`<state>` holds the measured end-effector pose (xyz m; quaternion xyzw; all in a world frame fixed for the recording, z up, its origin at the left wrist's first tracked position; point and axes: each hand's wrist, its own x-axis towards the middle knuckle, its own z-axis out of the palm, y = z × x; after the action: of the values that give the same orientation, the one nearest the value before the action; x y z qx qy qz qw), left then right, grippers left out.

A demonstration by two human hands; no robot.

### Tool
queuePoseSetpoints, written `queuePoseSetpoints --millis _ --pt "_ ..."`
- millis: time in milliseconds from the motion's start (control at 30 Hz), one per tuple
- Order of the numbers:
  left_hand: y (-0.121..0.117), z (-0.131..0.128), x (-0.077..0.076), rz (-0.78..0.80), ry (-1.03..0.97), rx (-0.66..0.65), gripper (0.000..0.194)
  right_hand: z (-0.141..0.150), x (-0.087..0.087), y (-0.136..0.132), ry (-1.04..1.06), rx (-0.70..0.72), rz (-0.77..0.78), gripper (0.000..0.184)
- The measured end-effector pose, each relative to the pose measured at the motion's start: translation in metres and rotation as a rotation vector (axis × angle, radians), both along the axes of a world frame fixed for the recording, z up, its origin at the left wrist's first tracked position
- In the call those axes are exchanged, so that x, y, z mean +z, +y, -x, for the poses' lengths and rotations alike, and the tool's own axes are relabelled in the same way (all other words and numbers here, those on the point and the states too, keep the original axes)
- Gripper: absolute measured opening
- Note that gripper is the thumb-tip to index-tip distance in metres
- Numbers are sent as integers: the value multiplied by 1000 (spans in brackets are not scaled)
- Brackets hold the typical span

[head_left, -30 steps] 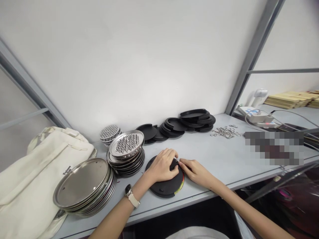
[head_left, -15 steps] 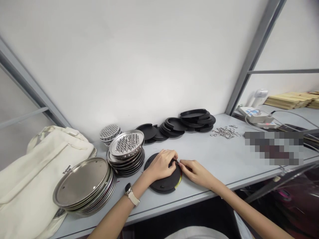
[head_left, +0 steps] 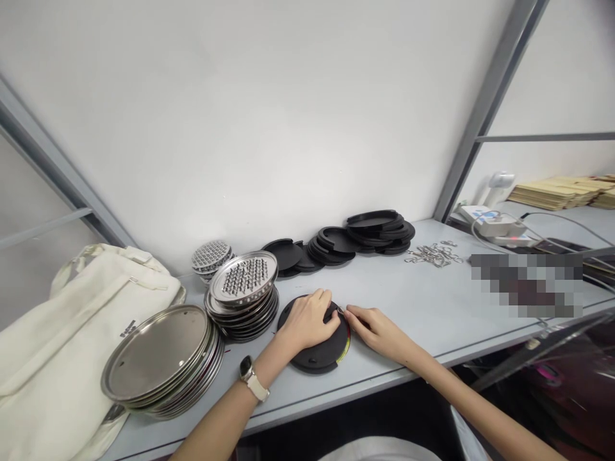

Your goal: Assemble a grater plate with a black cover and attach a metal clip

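Black disc (head_left: 327, 357) nudged slightly away on the desk (head_left: 408, 301)! Left hand (head_left: 310, 320), curled, holds it down; right hand (head_left: 372, 328) pinches a small metal piece (head_left: 341, 310), work apparently continuing there.

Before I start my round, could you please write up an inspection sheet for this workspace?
Surface: grey table; items mainly along its left and back.
Job's things: black disc lying flat; small metal piece at its rim.
Clutter: plain metal plates, grater plates and spare black discs, piled; loose metal clips; cream bag.
Hands: left hand over the disc; right hand appears to pinch the metal piece.
Cables: pale cables by white boxes, right.
Surroundings: white wall; grey metal frame.
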<state>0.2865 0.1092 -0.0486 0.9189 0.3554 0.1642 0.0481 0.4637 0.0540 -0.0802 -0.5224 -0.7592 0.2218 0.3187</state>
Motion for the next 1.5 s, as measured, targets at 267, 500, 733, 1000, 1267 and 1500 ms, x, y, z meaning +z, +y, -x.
queuePoseSetpoints --millis 267,500,733,1000,1267,1500 --pt "-4 0 2 0 11 -145 8 -1 1 0 -4 0 18 35" --pt "-6 0 3 54 -27 -144 8 0 2 0 -5 6 11 35" --pt "-7 1 6 63 -107 -218 29 -1 2 0 -7 16 26 36" --pt "-5 1 3 93 -119 -255 28 -1 2 0 -24 30 29 36" --pt "-3 1 2 125 -149 -271 26 -2 1 0 -17 34 31 38" --pt "-1 1 -3 143 -193 -276 27 -4 -2 2 -6 38 43 39"
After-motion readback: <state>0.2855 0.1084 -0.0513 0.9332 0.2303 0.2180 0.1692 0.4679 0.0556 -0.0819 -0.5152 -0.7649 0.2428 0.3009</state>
